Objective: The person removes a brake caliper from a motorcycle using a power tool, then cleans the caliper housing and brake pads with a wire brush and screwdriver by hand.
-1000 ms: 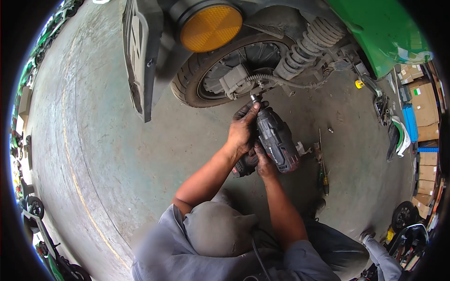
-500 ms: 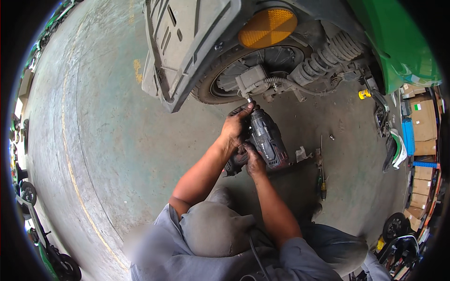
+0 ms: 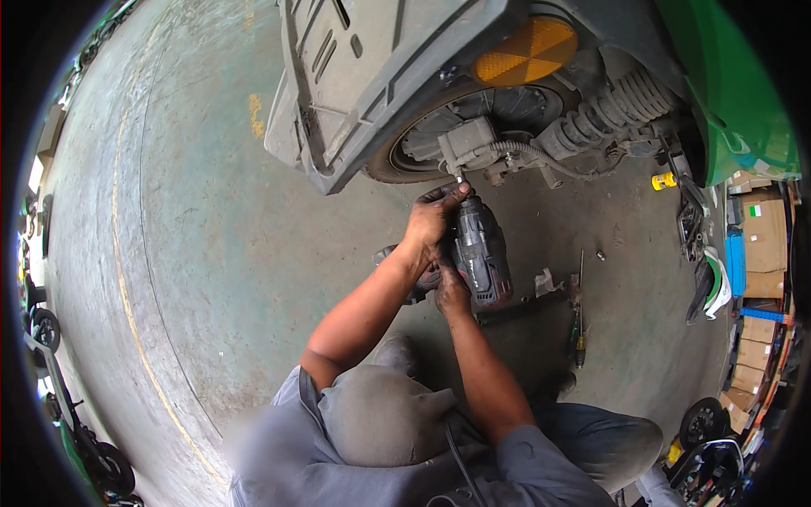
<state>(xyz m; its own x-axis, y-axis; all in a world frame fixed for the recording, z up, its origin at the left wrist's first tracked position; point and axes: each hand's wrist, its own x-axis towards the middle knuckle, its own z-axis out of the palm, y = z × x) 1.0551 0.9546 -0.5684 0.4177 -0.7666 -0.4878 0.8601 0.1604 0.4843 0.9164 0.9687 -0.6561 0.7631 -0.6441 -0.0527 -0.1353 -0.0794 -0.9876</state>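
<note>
My left hand (image 3: pixel 429 221) is wrapped round the front of a black impact wrench (image 3: pixel 480 253), by its short silver socket (image 3: pixel 460 179). My right hand (image 3: pixel 449 286) grips the wrench's handle, whose lower end sticks out to the left. The socket points up at a fitting beside a grey housing (image 3: pixel 465 138) on the scooter's dusty wheel (image 3: pixel 405 135); whether it is seated is unclear. A ribbed cable runs from that housing under a coil shock absorber (image 3: pixel 612 114). Above are the grey mudguard (image 3: pixel 346 101) and a round orange reflector (image 3: pixel 524 52).
Screwdrivers (image 3: pixel 579 342), a small socket (image 3: pixel 600 253) and a yellow container (image 3: pixel 663 181) lie on the floor at right. Cardboard boxes (image 3: pixel 764 245) line the right edge. Parked scooters (image 3: pixel 110 465) line the left. Another person's grey-clad leg (image 3: pixel 655 483) shows at lower right.
The view has shifted, so the scooter's rear sits farther right and shows more of the mudguard. My hands and the wrench have shifted slightly left, keeping their grip.
</note>
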